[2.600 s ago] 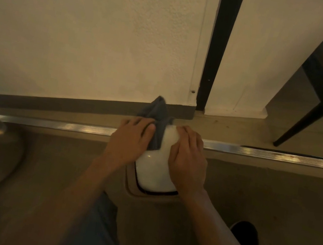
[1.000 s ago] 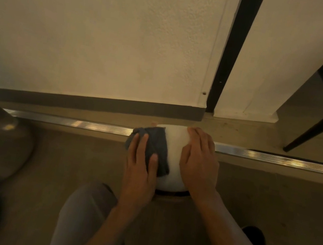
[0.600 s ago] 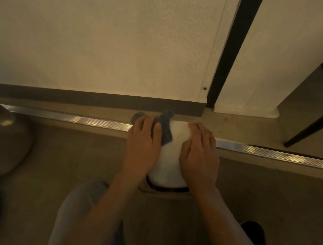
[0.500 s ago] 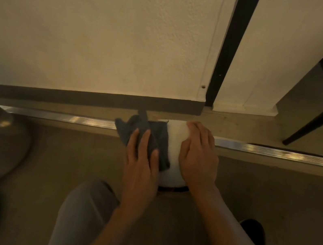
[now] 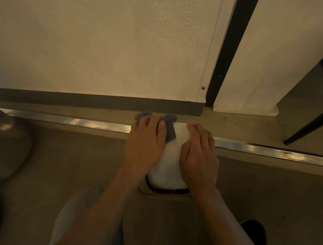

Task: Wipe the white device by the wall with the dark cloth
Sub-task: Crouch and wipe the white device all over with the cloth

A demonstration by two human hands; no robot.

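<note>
Left hand (image 5: 146, 143): grip pressed flat over the dark cloth (image 5: 169, 126) on the white device's (image 5: 171, 162) far left shoulder; cloth bunches past the fingertips. Right hand (image 5: 199, 160): fingers gently curved, cupping the device's right side. Device: rounded, seated in a tan base (image 5: 165, 195) on the floor (image 5: 64, 159), straddling a metal floor strip (image 5: 279, 153), just before the wall's dark skirting (image 5: 95, 100). Open floor either side. Black chair leg (image 5: 314, 124) far right; both forearms reach forward.

The device (image 5: 171, 162) lies between the left hand (image 5: 145, 141), on the cloth (image 5: 169, 128), and the right hand (image 5: 200, 156).
</note>
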